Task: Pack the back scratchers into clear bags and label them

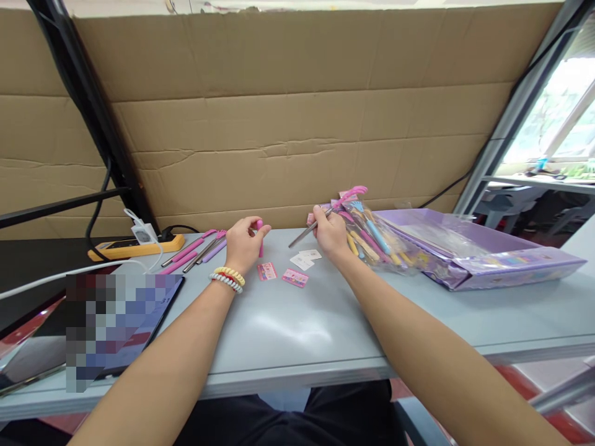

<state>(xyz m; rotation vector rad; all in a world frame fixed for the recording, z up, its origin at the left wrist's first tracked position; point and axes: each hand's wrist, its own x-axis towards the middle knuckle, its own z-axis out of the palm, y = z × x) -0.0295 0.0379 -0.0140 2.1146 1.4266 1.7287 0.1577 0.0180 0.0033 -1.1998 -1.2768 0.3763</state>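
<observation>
My left hand (pixel 246 240), with beaded bracelets at the wrist, is closed on a small pink tube (pixel 261 243) held upright just above the table. In my right hand (pixel 329 232) is a back scratcher (pixel 304 235) with a thin metal rod and a pink claw-like head. Its rod points down and left, and its head reaches over a pile of plastic-bagged items (pixel 372 238). Between my hands lie two pink printed cards (pixel 295 277) and some white cards (pixel 304 259). Several metal rods and pink and purple handles (pixel 193 251) lie to the left of my left hand.
An open purple box (pixel 506 263) with clear plastic in it stands on the right of the grey table (pixel 288 334). At left are a yellow power strip (pixel 134 248) with a white charger and a tablet-like device (pixel 134 328). A cardboard wall (pixel 288 124) closes off the back.
</observation>
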